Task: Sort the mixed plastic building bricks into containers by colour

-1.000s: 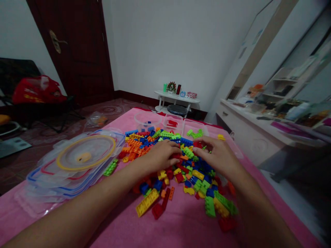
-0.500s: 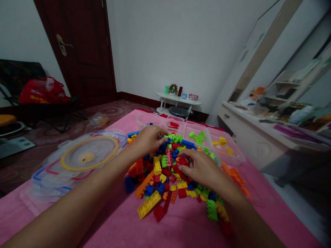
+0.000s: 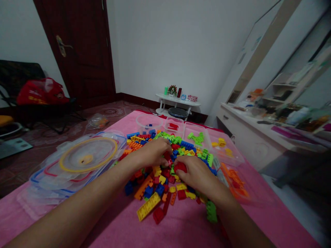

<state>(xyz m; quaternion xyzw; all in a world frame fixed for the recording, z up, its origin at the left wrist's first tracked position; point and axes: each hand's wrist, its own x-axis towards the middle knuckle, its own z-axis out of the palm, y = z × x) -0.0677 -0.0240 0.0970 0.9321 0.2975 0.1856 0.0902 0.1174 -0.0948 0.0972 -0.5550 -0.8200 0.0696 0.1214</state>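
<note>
A heap of colourful plastic building bricks [image 3: 161,179] lies on the pink cloth. My left hand [image 3: 156,151] is over the middle of the heap, its fingers closed on a red building brick [image 3: 168,157] that they partly hide. Close beside it on the right, my right hand [image 3: 195,169] grips another red building brick [image 3: 180,167] between thumb and fingers. The two hands are a short gap apart. A long yellow brick [image 3: 148,206] rests at the near edge of the heap.
Behind the heap stand a round clear tub [image 3: 139,121], a small box with red pieces [image 3: 173,126] and a box with green pieces [image 3: 198,138]. Orange pieces [image 3: 234,181] lie in a clear container at right. Stacked clear lids [image 3: 88,155] cover the left side.
My left hand has come down and nearer, from the far side of the heap to its middle. The right hand has closed on a red brick and shifted slightly left.
</note>
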